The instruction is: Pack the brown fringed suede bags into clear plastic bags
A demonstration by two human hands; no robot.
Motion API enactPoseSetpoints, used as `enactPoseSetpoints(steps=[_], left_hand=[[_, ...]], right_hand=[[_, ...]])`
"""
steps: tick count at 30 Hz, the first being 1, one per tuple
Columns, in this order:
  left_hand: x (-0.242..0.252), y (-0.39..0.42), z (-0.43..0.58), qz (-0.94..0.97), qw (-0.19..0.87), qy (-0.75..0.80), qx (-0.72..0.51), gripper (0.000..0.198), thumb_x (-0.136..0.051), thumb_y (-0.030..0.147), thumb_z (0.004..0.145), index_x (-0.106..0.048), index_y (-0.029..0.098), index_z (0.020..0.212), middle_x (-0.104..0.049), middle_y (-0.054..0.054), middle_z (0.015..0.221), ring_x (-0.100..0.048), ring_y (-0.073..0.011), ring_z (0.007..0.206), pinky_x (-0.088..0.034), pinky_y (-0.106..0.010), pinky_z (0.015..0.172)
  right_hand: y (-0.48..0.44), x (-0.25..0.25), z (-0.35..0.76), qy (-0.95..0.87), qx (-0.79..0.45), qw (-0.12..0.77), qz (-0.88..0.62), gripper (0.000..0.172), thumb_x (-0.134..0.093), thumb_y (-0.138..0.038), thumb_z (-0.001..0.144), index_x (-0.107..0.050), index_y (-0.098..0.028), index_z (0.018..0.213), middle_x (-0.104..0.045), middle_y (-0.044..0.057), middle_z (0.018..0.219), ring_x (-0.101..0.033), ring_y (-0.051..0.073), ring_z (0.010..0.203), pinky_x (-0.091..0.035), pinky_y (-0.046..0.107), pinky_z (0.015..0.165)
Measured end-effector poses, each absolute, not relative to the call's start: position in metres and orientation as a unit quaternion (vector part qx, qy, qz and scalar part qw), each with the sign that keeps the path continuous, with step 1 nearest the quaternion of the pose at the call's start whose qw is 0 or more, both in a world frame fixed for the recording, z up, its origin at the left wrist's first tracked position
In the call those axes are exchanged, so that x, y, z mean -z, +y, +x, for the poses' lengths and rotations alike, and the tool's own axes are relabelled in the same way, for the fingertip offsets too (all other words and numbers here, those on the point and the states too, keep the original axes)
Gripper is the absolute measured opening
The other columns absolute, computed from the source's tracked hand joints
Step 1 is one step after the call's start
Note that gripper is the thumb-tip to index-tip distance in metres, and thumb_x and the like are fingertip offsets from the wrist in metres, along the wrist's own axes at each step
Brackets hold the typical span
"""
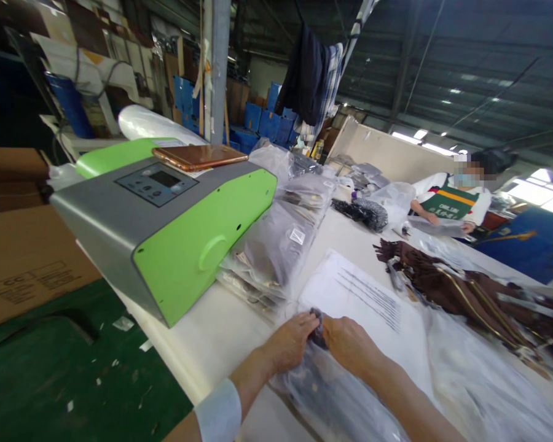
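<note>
My left hand (pixel 291 341) is closed on the near end of a clear plastic bag (pixel 334 387) with something dark inside. Close beside it, my right hand (pixel 348 344) grips the same bag, fingers curled. A dark, bunched part of the packed item (pixel 317 331) shows between both hands; its kind is hard to make out. Under and beyond my hands lies a white sheet with printed lines (pixel 354 288). To the left of that sheet is a stack of bagged items (pixel 271 245) with a small white label on top.
A green and grey machine (pixel 198 239) stands at left, an orange-brown phone (pixel 200 156) on it. Brown garments with zips (pixel 451 276) lie at right. Across the table (pixel 244 325), a masked person in a green apron (pixel 456 202) handles plastic. A cardboard box (pixel 32 258) stands far left.
</note>
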State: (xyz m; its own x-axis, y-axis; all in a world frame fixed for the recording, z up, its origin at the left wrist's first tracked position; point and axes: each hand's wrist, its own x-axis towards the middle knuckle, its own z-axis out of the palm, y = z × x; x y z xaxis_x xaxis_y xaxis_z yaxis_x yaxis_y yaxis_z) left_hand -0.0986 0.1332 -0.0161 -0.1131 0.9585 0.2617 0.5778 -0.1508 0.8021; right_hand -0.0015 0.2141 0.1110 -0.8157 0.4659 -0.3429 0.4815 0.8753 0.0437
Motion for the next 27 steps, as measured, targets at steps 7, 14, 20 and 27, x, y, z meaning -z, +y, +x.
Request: enactPoseSetpoints(steps=[7, 14, 20, 27], left_hand=[[0.013, 0.132, -0.101, 0.601, 0.233, 0.622, -0.444, 0.051, -0.031, 0.006, 0.081, -0.039, 0.008, 0.131, -0.044, -0.014, 0.136, -0.036, -0.0186, 0.128, -0.029, -0.038, 0.109], [0.017, 0.133, -0.103, 0.575, 0.234, 0.613, -0.488, 0.048, -0.037, 0.005, 0.078, -0.046, 0.007, 0.125, -0.05, -0.015, 0.13, -0.045, -0.0201, 0.122, -0.035, -0.037, 0.105], [0.022, 0.136, -0.101, 0.568, 0.226, 0.596, -0.521, 0.045, -0.048, 0.007, 0.076, -0.051, 0.011, 0.121, -0.054, -0.013, 0.127, -0.049, -0.021, 0.118, -0.037, -0.037, 0.104], [0.026, 0.138, -0.099, 0.572, 0.217, 0.584, -0.533, 0.042, -0.046, 0.009, 0.079, -0.051, 0.012, 0.12, -0.055, -0.012, 0.124, -0.049, -0.0185, 0.116, -0.036, -0.035, 0.104]], right_hand=[[0.217, -0.136, 0.0, 0.951, 0.136, 0.191, 0.199, 0.017, -0.046, -0.018, 0.077, -0.057, -0.018, 0.065, -0.053, -0.004, 0.057, -0.047, 0.009, 0.056, -0.03, 0.02, 0.052], [0.221, -0.113, -0.004, 0.945, 0.164, 0.229, 0.166, 0.016, -0.049, -0.018, 0.074, -0.058, -0.019, 0.062, -0.048, -0.005, 0.052, -0.041, 0.008, 0.052, -0.028, 0.021, 0.05], [0.221, -0.088, -0.02, 0.94, 0.115, 0.264, 0.183, 0.011, -0.054, -0.018, 0.078, -0.061, -0.016, 0.069, -0.06, -0.002, 0.066, -0.051, 0.009, 0.06, -0.04, 0.025, 0.062], [0.225, -0.08, -0.027, 0.916, 0.087, 0.28, 0.275, 0.02, -0.058, -0.036, 0.082, -0.059, -0.015, 0.082, -0.062, -0.001, 0.078, -0.058, 0.01, 0.067, -0.049, 0.028, 0.064]])
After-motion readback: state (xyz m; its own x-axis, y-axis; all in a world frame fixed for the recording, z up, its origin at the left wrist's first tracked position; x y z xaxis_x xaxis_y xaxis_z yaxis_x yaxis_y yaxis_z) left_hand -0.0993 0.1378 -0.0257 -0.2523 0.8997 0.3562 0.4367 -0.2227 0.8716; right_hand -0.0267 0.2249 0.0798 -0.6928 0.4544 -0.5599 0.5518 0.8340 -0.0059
